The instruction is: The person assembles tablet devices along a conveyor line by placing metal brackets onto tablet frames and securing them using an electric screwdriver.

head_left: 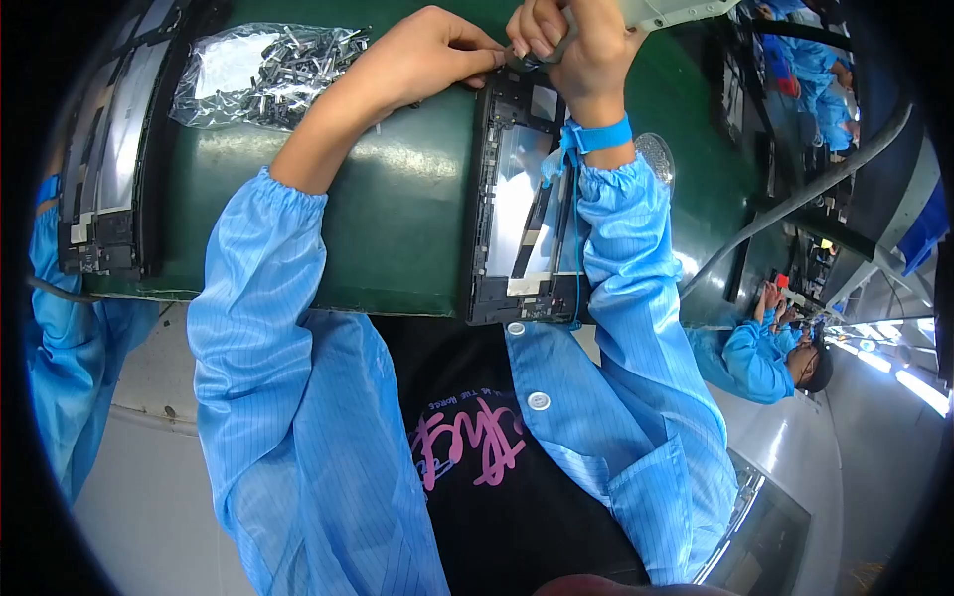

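Closest in: blue sleeves point(253, 288) angled forward, elbows out to either side, both arms stretched over the bench point(397, 219). Between the forearms, long black panel frame point(514, 228) lying on the green top, near end at the bench edge, length pointing away; presumably set so to bring the far end within reach of both hands. Blue strap point(604, 137) around the right wrist, cord point(576, 248) trailing over the frame's side; likely for grounding. At the far end: left hand point(432, 45) reaching inward, thumb and forefinger brought together by the frame, probably steadying; cannot tell if pinching anything small. Right hand point(588, 60) bent over opposite, fingers curled around a dark grey piece point(530, 63), mostly hidden. Pale body point(681, 12) projecting beyond; cannot tell if joined to that piece. Leftward, clear bag point(224, 74) of small parts point(298, 62), partly behind the left forearm, perhaps for easy picking. Off right, co-worker point(750, 360) leaning in, arms forward.
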The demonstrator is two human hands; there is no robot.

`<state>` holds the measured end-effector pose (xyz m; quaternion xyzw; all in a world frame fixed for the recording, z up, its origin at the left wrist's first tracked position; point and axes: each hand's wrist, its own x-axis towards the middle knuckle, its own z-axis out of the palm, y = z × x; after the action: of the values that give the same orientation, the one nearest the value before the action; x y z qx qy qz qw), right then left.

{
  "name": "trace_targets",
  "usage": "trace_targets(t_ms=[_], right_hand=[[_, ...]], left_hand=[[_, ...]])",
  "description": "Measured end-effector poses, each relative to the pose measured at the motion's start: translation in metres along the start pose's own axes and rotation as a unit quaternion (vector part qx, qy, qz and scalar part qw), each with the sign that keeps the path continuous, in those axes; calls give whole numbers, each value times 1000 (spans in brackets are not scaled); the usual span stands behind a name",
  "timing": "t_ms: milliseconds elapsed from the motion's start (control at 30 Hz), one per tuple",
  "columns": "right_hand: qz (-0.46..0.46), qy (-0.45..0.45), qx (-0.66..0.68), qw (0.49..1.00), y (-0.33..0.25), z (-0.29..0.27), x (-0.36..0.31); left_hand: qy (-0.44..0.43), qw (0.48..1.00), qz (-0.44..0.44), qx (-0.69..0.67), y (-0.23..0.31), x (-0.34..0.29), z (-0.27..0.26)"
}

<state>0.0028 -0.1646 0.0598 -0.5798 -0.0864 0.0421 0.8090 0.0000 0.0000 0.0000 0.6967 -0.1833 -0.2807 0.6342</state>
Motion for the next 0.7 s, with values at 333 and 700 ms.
trace_targets(t_ms=[333, 700], right_hand=[[-57, -1, -20, 998, -5, 14, -6], [-35, 27, -25, 999, -28, 23, -13]], left_hand=[[246, 916, 110, 298, 30, -22, 19], [124, 869, 144, 457, 32, -162, 157]])
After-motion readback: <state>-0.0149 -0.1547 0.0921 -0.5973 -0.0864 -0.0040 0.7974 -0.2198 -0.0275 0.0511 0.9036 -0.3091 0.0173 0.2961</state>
